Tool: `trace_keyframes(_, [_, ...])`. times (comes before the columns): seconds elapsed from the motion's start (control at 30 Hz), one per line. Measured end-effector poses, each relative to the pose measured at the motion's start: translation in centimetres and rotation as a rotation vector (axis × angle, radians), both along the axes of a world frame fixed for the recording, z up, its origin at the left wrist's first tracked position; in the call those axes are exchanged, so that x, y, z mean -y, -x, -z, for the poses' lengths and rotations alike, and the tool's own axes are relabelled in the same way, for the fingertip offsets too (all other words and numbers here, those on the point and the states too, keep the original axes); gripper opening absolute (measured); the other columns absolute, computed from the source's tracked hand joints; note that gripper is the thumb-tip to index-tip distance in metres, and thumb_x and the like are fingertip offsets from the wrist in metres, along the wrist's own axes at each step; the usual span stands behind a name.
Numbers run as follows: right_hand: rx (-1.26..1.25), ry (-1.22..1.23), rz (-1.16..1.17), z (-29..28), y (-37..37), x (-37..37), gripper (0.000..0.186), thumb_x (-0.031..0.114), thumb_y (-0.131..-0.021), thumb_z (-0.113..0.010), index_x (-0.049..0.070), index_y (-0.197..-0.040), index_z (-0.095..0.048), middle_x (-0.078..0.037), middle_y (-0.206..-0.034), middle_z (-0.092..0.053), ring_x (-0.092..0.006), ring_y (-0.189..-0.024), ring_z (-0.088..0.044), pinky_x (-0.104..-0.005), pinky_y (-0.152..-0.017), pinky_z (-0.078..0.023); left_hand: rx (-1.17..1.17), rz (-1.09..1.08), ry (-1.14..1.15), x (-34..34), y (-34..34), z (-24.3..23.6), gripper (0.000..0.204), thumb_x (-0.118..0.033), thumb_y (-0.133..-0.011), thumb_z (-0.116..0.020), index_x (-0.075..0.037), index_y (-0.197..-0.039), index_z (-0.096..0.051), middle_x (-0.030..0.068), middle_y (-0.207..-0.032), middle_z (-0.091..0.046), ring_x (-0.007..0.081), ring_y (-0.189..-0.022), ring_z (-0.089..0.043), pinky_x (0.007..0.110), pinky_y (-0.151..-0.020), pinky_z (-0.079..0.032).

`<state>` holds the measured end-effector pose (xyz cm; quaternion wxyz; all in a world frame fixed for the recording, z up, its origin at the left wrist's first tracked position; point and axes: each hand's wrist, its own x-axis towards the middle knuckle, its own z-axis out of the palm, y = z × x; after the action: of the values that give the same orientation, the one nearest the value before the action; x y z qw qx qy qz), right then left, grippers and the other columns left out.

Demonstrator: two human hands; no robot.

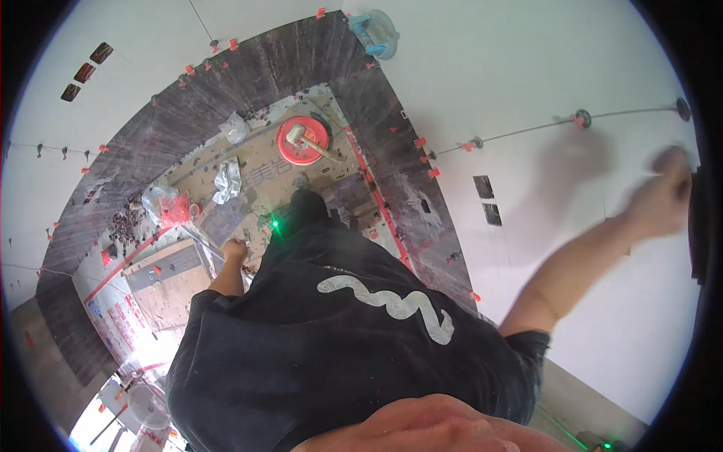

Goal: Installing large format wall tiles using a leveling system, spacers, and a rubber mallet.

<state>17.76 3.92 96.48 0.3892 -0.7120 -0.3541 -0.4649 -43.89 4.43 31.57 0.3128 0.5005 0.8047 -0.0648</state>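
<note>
My left hand (235,249) is low beside my dark shirt, its fingers closed. A pale, thin bar (202,238) runs up to it; whether the hand grips the bar is unclear. My right arm reaches out to the right along the white wall tile (520,158). At its end my right hand (661,202) is smeared by motion, so its fingers cannot be read. It is nearest the tile seam, where round dark tile-levelling caps (582,119) sit in a row. A blurred dark patch touches the top of that hand; I cannot tell whether it is held or a shadow.
A rubber mallet (307,140) lies across a red round bucket (288,151) on the board-covered floor. Crumpled plastic bags (227,181) and a red container (176,210) lie to its left. A blue suction cup (373,35) is on the far wall. Red wedges (420,142) line the dark tile border.
</note>
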Motion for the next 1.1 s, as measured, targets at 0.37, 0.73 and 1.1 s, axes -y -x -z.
trace_keyframes(0.37, [-0.98,1.12,-0.649,43.3,2.8,-13.3,0.033,0.024,-0.083,-0.063,0.001,-0.107,-0.063,-0.016,-0.086,-0.067,-0.0307,-0.089,-0.066,-0.0421,-0.078,-0.05,0.441,0.027,-0.27,-21.5,-8.0,4.3,0.03,-0.03,-0.083,-0.06,-0.002,-0.09,-0.065,0.0158,-0.083,-0.065,0.0322,-0.071,-0.062,0.045,-0.063,-0.048])
trace_keyframes(0.73, [-0.662,0.843,0.074,43.3,-0.5,-36.6,0.033,0.033,-0.087,-0.06,0.002,-0.097,-0.065,-0.018,-0.088,-0.068,-0.0367,-0.084,-0.066,-0.0463,-0.073,-0.051,1.233,-0.079,0.302,-47.9,-34.7,-6.3,0.033,-0.03,-0.089,-0.058,-0.009,-0.115,-0.06,0.0035,-0.09,-0.062,0.015,-0.071,-0.054,0.034,-0.055,-0.045])
trace_keyframes(1.1, [-0.523,0.841,0.219,41.2,0.3,-37.5,0.029,0.031,-0.086,-0.06,0.006,-0.099,-0.066,-0.015,-0.083,-0.07,-0.0365,-0.08,-0.067,-0.0456,-0.071,-0.052,1.245,-0.193,0.672,-50.5,-52.1,-13.0,0.049,-0.063,-0.092,-0.041,-0.02,-0.108,-0.056,-0.0018,-0.085,-0.067,0.0107,-0.067,-0.063,0.025,-0.047,-0.036])
